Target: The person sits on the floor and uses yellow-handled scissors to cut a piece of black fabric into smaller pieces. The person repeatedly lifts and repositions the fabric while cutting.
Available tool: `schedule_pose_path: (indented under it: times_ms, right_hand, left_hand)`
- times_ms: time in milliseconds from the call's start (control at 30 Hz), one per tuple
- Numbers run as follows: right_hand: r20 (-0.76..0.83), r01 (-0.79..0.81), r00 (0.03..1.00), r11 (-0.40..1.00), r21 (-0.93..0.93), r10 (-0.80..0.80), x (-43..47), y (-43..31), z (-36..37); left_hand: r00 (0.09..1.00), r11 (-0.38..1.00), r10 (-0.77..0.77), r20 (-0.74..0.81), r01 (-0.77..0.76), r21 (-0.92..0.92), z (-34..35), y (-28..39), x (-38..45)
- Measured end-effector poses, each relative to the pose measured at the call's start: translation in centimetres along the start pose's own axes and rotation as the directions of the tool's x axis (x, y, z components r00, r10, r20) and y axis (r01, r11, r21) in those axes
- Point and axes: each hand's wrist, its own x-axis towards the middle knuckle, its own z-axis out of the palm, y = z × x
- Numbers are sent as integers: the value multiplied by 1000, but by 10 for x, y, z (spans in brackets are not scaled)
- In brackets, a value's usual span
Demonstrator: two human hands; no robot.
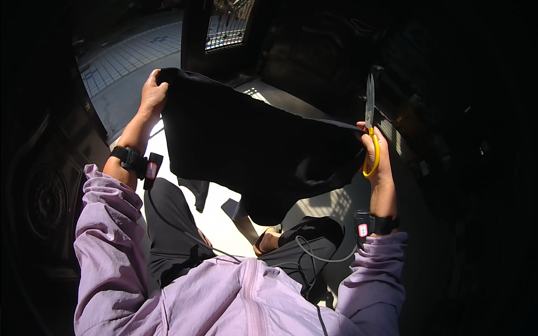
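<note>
A large piece of black fabric (248, 130) is spread in the air before me. My left hand (154, 94) pinches its upper left corner between thumb and fingers. At the far right end, my right hand (378, 147) grips the fabric's edge and also carries scissors (370, 101) with yellow handles. The blades point away from me and look nearly closed. Below the held edge the cloth sags, its lowest part hanging above my lower legs. How my right fingers sit behind the handle is partly hidden.
Another dark cloth piece (197, 192) shows below the fabric, over the sunlit floor (218, 214). Cables (313, 252) run from the wrist-worn devices across my lap. A dark door with a barred window (229, 25) stands ahead; paving tiles (134, 54) lie outside. The right side is deep in shadow.
</note>
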Motion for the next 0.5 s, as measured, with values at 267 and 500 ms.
schedule_pose_path:
  times_ms: [267,500]
  right_hand:
    - [23,3,1000,1000,-23,-2,10,-5,8]
    - [92,3,996,1000,-19,-1,20,-17,21]
  left_hand:
    - [993,997,7,122,-17,78,-17,-40,4]
    - [938,900,-121,324,-35,435,-24,-44,-25]
